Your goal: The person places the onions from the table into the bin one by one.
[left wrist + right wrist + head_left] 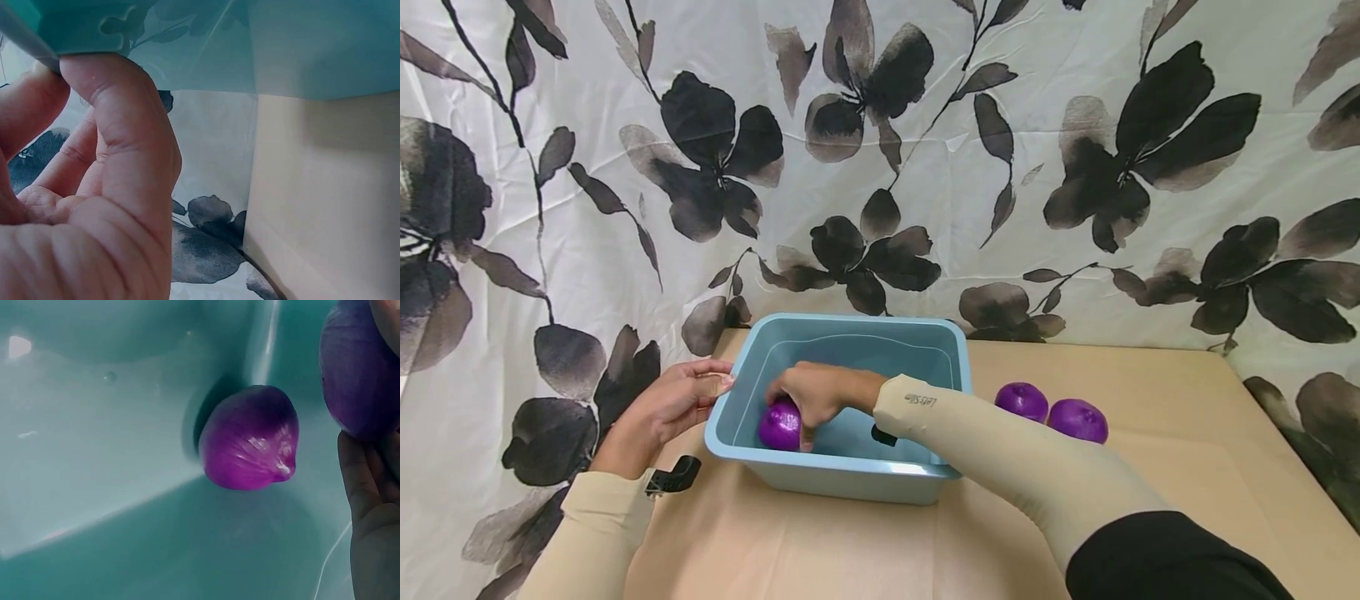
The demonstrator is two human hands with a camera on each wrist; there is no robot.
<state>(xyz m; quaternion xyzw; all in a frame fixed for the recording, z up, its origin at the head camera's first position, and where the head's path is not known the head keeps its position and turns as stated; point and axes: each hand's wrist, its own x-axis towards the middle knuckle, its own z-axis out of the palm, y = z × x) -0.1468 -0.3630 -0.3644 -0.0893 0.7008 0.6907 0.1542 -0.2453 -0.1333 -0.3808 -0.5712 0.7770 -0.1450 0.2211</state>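
Observation:
A light-blue plastic basin [842, 483] stands on the tan table. At its left rim, my left hand [673, 408] pinches the edge; the left wrist view shows the thumb and a finger [122, 125] meeting at the rim. My right hand [820, 396] reaches down inside the basin and grips a shiny purple onion [780, 425] near the left end. In the right wrist view, this gripped onion [359, 375] is partly cut off by the frame. A second purple onion [250, 440] lies on the basin floor beside it, apart from the hand.
Two more purple onions [1022, 402] sit on the table [1195, 467] to the right of the basin, partly behind the right sleeve [1007, 450]. A white cloth [970, 183] with dark flowers hangs behind the table.

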